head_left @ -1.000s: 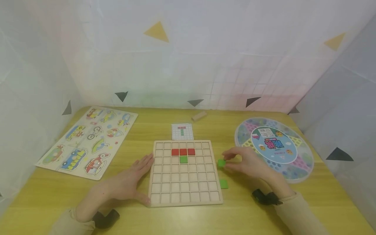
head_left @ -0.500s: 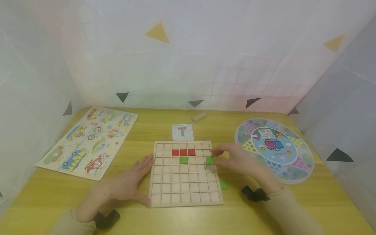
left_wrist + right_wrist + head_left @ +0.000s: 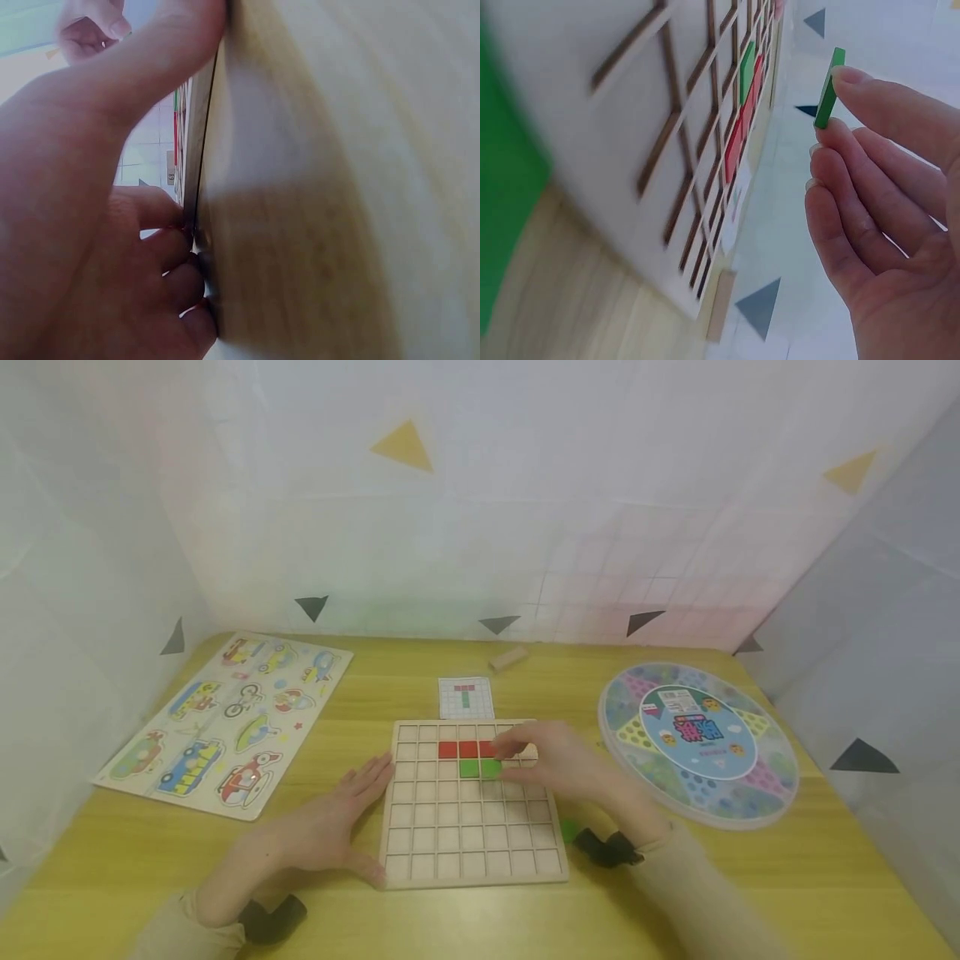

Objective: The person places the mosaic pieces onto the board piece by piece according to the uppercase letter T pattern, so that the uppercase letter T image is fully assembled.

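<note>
Between thumb and fingertip, my right hand [image 3: 558, 760] pinches a green square tile [image 3: 830, 88], held on edge and apart from the board in the right wrist view. From the head it overlaps the wooden grid board [image 3: 449, 838] just right of a seated green tile [image 3: 468, 769]. Above that sits a row of red tiles [image 3: 458, 749], its right end partly covered by my fingers. My left hand [image 3: 315, 831] rests along the board's left edge, fingers extended, thumb near the front corner. Another green tile [image 3: 570, 829] lies right of the board, partly hidden by the wrist strap.
A small pattern card [image 3: 466, 697] lies behind the board, with a little wooden block [image 3: 508, 657] beyond it. A vehicle picture puzzle [image 3: 225, 727] occupies the left side. On the right lies a round game box [image 3: 701, 731]. White sheeting rises behind the table.
My right hand has carried the green tile leftward from the table beside the board to over its upper middle. The left hand stays in place.
</note>
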A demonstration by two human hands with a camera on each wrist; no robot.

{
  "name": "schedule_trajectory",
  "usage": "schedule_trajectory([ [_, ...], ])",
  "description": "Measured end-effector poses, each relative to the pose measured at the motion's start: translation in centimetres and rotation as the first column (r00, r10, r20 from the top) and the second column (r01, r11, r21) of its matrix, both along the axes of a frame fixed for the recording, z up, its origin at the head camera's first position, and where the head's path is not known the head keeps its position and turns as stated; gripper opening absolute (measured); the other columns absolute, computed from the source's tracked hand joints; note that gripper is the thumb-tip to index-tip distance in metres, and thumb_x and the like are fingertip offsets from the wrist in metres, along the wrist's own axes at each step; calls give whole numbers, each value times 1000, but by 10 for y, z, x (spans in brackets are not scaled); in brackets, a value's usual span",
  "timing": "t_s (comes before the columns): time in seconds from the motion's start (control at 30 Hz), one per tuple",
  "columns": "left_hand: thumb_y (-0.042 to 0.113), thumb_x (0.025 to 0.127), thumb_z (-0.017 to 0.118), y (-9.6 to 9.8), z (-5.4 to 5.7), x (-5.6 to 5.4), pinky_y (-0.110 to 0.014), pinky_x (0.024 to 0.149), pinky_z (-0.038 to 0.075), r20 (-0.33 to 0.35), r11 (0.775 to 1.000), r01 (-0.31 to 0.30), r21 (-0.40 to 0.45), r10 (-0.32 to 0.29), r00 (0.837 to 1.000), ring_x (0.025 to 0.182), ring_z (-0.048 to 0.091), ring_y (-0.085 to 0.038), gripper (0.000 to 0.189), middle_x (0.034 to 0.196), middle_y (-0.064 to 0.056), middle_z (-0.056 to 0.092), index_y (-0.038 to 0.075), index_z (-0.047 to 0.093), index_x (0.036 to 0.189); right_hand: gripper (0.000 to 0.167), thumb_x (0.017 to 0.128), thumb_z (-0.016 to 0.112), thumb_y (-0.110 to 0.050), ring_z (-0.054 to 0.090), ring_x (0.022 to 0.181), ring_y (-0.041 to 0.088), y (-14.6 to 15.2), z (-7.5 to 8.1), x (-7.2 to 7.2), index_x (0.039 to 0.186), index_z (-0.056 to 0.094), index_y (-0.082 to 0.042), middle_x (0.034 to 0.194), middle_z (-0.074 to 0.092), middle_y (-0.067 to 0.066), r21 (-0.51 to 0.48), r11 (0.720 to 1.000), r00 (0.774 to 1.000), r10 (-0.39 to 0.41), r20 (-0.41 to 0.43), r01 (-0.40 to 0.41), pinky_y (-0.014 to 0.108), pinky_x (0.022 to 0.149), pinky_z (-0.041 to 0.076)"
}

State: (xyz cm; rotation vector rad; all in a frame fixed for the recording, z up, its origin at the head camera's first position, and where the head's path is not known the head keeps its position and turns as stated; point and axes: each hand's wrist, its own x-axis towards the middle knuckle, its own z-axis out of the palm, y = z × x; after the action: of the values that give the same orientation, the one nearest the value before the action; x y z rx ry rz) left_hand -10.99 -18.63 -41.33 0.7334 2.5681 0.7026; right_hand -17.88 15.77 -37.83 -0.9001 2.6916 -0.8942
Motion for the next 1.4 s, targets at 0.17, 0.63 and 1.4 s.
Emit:
schedule_trajectory([
  [0.17,73,62,77,0,0,0,-60,122,16,-3,1000,5,1,-5,1000,153,4,-40,137,169,-11,-2,7,9,161,35,84,82,-26,66,100,6,-11,-3,0,116,73,-16,106,74,-13,-46,999,1000,20,24,-19,37,93,56],
  [0.63,73,62,77,0,-2,-2,-62,121,15,-9,1000,6,8,-6,1000,153,4,-42,138,168,-13,-2,7,7,161,31,83,82,-20,67,98,8,-24,-11,4,113,73,-15,104,74,-10,-67,997,999,48,23,-47,36,91,58],
  [1.4,75,61,76,-1,-3,-2,-60,122,16,-22,1000,6,-3,-6,1000,153,5,-39,138,169,-11,-1,7,9,161,32,83,83,-24,66,96,4,-25,-27,-1,113,74,-17,102,74,-13,-55,998,995,42,90,-37,29,90,58],
])
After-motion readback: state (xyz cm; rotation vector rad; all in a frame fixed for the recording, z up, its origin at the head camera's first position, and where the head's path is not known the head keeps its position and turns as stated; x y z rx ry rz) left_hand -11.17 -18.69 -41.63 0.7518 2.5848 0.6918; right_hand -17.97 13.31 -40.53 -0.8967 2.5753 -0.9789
